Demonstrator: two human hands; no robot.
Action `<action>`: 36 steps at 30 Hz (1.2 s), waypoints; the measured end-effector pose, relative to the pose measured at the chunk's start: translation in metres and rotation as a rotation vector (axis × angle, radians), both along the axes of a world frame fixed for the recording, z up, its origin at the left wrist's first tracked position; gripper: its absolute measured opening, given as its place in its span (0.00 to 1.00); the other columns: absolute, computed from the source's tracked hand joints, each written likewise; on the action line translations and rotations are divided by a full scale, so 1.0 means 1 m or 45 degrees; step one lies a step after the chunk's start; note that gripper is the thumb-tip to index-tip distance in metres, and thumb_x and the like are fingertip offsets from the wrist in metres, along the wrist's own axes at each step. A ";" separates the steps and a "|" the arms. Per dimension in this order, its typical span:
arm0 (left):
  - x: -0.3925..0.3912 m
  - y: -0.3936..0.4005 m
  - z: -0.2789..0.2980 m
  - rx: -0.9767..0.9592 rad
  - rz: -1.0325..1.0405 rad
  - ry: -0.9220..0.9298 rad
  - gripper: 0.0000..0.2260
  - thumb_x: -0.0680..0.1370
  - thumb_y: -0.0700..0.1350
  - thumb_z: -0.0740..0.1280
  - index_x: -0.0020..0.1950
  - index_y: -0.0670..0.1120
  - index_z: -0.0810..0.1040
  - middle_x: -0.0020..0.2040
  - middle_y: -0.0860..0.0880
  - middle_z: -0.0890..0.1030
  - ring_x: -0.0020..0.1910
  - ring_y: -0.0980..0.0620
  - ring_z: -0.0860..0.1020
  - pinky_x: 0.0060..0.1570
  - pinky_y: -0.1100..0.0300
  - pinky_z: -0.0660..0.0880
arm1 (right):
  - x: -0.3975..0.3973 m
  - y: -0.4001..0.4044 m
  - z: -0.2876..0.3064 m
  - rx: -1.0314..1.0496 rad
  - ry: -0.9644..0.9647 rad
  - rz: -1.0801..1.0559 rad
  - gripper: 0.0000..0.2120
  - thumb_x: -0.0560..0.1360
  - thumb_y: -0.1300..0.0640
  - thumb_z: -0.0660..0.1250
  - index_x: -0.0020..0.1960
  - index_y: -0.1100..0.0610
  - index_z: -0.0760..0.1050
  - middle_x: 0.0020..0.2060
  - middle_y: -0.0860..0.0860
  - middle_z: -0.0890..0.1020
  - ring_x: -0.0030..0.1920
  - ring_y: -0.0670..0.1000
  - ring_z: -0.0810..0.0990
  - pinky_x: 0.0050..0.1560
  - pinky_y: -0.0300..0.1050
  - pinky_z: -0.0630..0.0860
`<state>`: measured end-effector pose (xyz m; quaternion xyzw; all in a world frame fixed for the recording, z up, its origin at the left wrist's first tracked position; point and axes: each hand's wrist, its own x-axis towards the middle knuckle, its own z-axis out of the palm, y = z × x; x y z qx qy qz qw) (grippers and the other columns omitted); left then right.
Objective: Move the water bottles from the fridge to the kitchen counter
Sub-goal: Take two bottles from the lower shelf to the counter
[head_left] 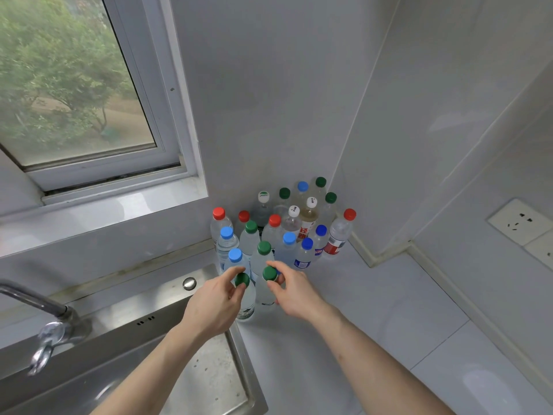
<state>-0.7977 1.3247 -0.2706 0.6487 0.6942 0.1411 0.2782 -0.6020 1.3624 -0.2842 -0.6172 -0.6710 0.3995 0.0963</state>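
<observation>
Two bare forearms reach in from the bottom edge, over the sink on the left and the white surface on the right. Left hand: grip curled round the neck of a green-capped bottle, thumb and fingers pinching just under the cap. Right hand: same sort of grip, fingers closed on the neck of a second green-capped bottle. Both btls upright, bases on the surface, just beside each other, right at the sink's rim near its corner.

Behind them, a tight cluster of water bottles stands on the surface, packed into the wall corner; caps red, blue, green and white, approx. twenty, exact count hard to tell. One red-capped bottle w/ red label stands at the right edge of the cluster, against the wall.

Left of the hands: a chrome tap over the sink and a round metal plug on the sink deck. Further back, a window w/ trees outside. Far right on the wall, a white socket.
</observation>
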 end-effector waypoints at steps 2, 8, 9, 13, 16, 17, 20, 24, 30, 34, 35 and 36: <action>0.000 -0.002 0.003 0.002 -0.001 0.013 0.17 0.85 0.55 0.57 0.74 0.61 0.69 0.52 0.57 0.83 0.48 0.52 0.79 0.45 0.54 0.77 | 0.002 -0.004 0.002 -0.017 -0.001 -0.008 0.26 0.84 0.49 0.64 0.80 0.39 0.60 0.49 0.41 0.78 0.50 0.48 0.84 0.53 0.52 0.84; 0.005 -0.015 0.018 0.048 -0.030 -0.003 0.17 0.85 0.52 0.57 0.73 0.63 0.68 0.55 0.57 0.83 0.46 0.54 0.78 0.44 0.56 0.73 | 0.024 -0.033 0.016 0.010 0.099 -0.076 0.26 0.83 0.50 0.64 0.77 0.33 0.61 0.54 0.40 0.79 0.48 0.47 0.85 0.51 0.46 0.82; 0.006 -0.019 0.022 0.055 -0.044 -0.026 0.17 0.85 0.52 0.57 0.73 0.63 0.69 0.54 0.58 0.83 0.45 0.55 0.78 0.45 0.56 0.74 | 0.033 -0.042 0.019 0.020 0.139 -0.107 0.25 0.83 0.50 0.63 0.77 0.33 0.62 0.54 0.39 0.79 0.47 0.47 0.85 0.48 0.44 0.81; 0.017 -0.038 0.038 0.097 -0.119 -0.086 0.16 0.85 0.52 0.58 0.72 0.65 0.69 0.53 0.61 0.80 0.47 0.58 0.81 0.45 0.62 0.73 | 0.071 -0.082 0.035 0.069 0.281 -0.258 0.23 0.83 0.52 0.65 0.75 0.35 0.68 0.58 0.39 0.79 0.46 0.48 0.84 0.47 0.48 0.83; 0.033 -0.055 0.050 0.126 -0.153 -0.120 0.16 0.85 0.52 0.59 0.72 0.65 0.71 0.53 0.63 0.78 0.48 0.61 0.81 0.49 0.63 0.75 | 0.098 -0.116 0.049 0.112 0.266 -0.270 0.22 0.83 0.52 0.65 0.73 0.34 0.68 0.61 0.36 0.78 0.50 0.41 0.83 0.50 0.38 0.81; 0.042 -0.062 0.057 0.132 -0.169 -0.129 0.16 0.85 0.52 0.59 0.72 0.65 0.71 0.54 0.62 0.78 0.48 0.62 0.81 0.50 0.62 0.76 | 0.108 -0.128 0.055 0.119 0.256 -0.269 0.22 0.83 0.52 0.65 0.73 0.33 0.68 0.62 0.35 0.77 0.53 0.37 0.82 0.51 0.33 0.78; 0.068 -0.075 0.068 0.169 -0.270 -0.133 0.16 0.85 0.51 0.60 0.72 0.64 0.72 0.54 0.61 0.77 0.48 0.62 0.80 0.50 0.65 0.76 | 0.135 -0.157 0.069 0.149 0.262 -0.326 0.22 0.83 0.52 0.65 0.72 0.33 0.69 0.65 0.34 0.77 0.59 0.33 0.79 0.59 0.36 0.77; 0.120 -0.091 0.085 0.193 -0.501 -0.147 0.15 0.85 0.51 0.60 0.71 0.64 0.72 0.59 0.61 0.77 0.50 0.63 0.79 0.52 0.64 0.78 | 0.176 -0.211 0.083 0.204 0.243 -0.461 0.22 0.83 0.51 0.65 0.74 0.34 0.68 0.67 0.31 0.73 0.65 0.32 0.73 0.66 0.36 0.74; 0.199 -0.125 0.091 0.239 -0.881 -0.156 0.16 0.84 0.52 0.61 0.71 0.65 0.71 0.65 0.68 0.70 0.59 0.66 0.75 0.60 0.62 0.75 | 0.229 -0.298 0.099 0.252 0.166 -0.710 0.23 0.83 0.45 0.64 0.75 0.29 0.63 0.61 0.21 0.66 0.67 0.34 0.69 0.71 0.37 0.67; 0.249 -0.152 0.093 0.215 -1.079 -0.137 0.16 0.84 0.53 0.63 0.71 0.66 0.70 0.70 0.70 0.64 0.47 0.64 0.76 0.53 0.69 0.67 | 0.257 -0.353 0.106 0.267 0.165 -0.904 0.23 0.83 0.45 0.65 0.74 0.28 0.62 0.60 0.20 0.64 0.63 0.29 0.67 0.70 0.34 0.64; 0.260 -0.156 0.091 0.231 -1.116 -0.133 0.16 0.84 0.53 0.63 0.71 0.66 0.70 0.70 0.70 0.63 0.45 0.64 0.77 0.50 0.70 0.66 | 0.264 -0.363 0.107 0.294 0.162 -0.953 0.23 0.83 0.45 0.65 0.74 0.28 0.63 0.61 0.20 0.65 0.63 0.26 0.67 0.71 0.32 0.65; 0.275 -0.163 0.088 0.228 -1.176 -0.128 0.16 0.84 0.53 0.63 0.71 0.67 0.71 0.71 0.70 0.62 0.45 0.65 0.77 0.49 0.71 0.66 | 0.271 -0.382 0.105 0.321 0.153 -1.027 0.23 0.83 0.45 0.66 0.73 0.28 0.64 0.62 0.20 0.65 0.62 0.22 0.65 0.69 0.27 0.64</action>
